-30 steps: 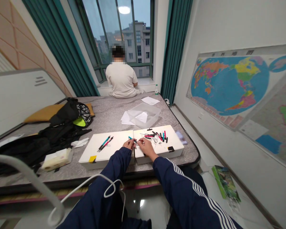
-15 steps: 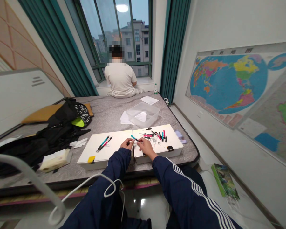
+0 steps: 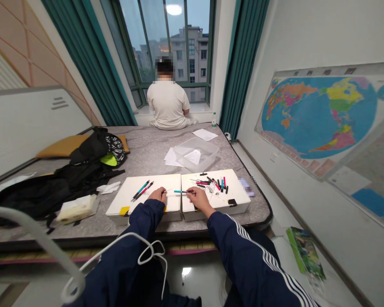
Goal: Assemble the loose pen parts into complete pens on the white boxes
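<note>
My right hand point(image 3: 199, 198) pinches a teal-and-black pen barrel point(image 3: 178, 192), which lies level and points left over the seam between two white boxes. A thin pale stick, perhaps a pen refill point(image 3: 168, 190), pokes out from the closed fingers of my left hand point(image 3: 158, 195), a short gap away from the barrel. Two pens, a teal one point(image 3: 141, 189) and a red one point(image 3: 144, 191), rest on the left white box point(image 3: 123, 196). Loose pen parts point(image 3: 216, 184) in red, black and teal, with small clear bits, are scattered over the right white box point(image 3: 240, 189).
Behind the boxes stands a clear plastic bin point(image 3: 208, 157) beside papers point(image 3: 173, 158). A black bag point(image 3: 60, 185) and a tissue pack point(image 3: 78, 209) lie to the left. A white cable point(image 3: 131, 234) crosses my left sleeve. A person point(image 3: 168, 102) sits by the window.
My hands have moved apart, the left one going left with the thin stick. The barrel in my right hand has turned from slanted to level. The view has shifted slightly.
</note>
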The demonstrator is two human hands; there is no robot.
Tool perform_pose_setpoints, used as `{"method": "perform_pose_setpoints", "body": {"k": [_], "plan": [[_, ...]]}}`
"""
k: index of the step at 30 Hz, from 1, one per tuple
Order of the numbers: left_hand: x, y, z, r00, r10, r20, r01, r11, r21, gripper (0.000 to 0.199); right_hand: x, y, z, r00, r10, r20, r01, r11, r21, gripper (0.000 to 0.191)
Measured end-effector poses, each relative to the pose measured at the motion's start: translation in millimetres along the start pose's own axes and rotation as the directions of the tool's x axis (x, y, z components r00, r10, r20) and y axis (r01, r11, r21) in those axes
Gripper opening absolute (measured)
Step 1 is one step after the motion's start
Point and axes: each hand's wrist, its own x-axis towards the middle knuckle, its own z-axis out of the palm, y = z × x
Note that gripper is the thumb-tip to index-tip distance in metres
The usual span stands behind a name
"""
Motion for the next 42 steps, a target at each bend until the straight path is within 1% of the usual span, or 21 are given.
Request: {"method": "perform_pose_setpoints", "body": {"k": [3, 6, 14, 18, 20, 23, 25, 30, 33, 37, 39, 42], "plan": [[-3.0, 7.8, 0.4, 0.999, -0.033, -0.004, 0.033, 0.998, 0.056, 0.021, 0.6, 0.5, -0.8, 1.000, -0.006, 0.007, 0.005, 1.000, 0.006, 0.018], [-4.3, 13.2, -0.8, 0.999, -0.037, 0.023, 0.034, 0.994, 0.106, 0.022, 2.0, 1.2, -1.3, 1.000, 0.020, 0.000, -0.020, 0.999, 0.047, 0.020], [-7.5, 16.3, -6.0, 0.999, -0.013, 0.037, 0.005, 0.976, 0.217, 0.024, 2.9, 1.8, -1.5, 0.988, 0.156, 0.011, -0.155, 0.966, 0.207, 0.030], [-8.5, 15.8, -4.5, 0.999, 0.029, 0.022, -0.034, 0.970, 0.240, 0.023, 2.8, 2.7, -0.4, 0.993, 0.117, 0.022, -0.119, 0.977, 0.179, 0.031], [-7.3, 13.8, -2.1, 0.996, 0.084, 0.013, -0.085, 0.971, 0.223, 0.024, 2.9, 3.8, 0.2, 0.996, 0.086, 0.024, -0.088, 0.987, 0.137, 0.029], [-4.1, 11.3, 1.6, 0.980, 0.194, 0.038, -0.198, 0.965, 0.174, 0.027, 2.9, 4.2, 0.2, 0.998, 0.061, 0.034, -0.063, 0.995, 0.077, 0.028], [-2.2, 11.8, 3.5, 0.969, 0.242, 0.050, -0.247, 0.956, 0.157, 0.032, 2.5, 2.8, -0.6, 0.998, 0.048, 0.042, -0.050, 0.998, 0.043, 0.027], [-3.0, 19.8, 6.1, 0.958, 0.288, -0.001, -0.285, 0.949, 0.134, 0.049, 0.3, -3.6, -3.2, 0.999, 0.025, 0.038, -0.025, 1.000, 0.008, 0.025], [-6.3, 21.8, 7.0, 0.939, 0.345, -0.004, -0.345, 0.938, 0.024, 0.049, -0.4, -5.0, -3.9, 1.000, 0.012, 0.029, -0.012, 1.000, 0.022, 0.023], [-6.6, 16.3, 12.1, 0.904, 0.427, -0.020, -0.426, 0.895, -0.130, 0.045, -0.1, -3.1, -3.7, 1.000, 0.023, 0.015, -0.023, 0.999, 0.047, 0.023], [-3.2, 11.7, 16.8, 0.895, 0.444, -0.040, -0.445, 0.881, -0.161, 0.046, 0.3, -2.0, -3.6, 0.999, 0.030, 0.016, -0.030, 0.998, 0.050, 0.023], [3.1, 6.6, 22.2, 0.909, 0.417, -0.011, -0.415, 0.901, -0.127, 0.050, 0.3, -1.5, -3.9, 0.999, 0.041, 0.029, -0.042, 0.998, 0.042, 0.022]]}}
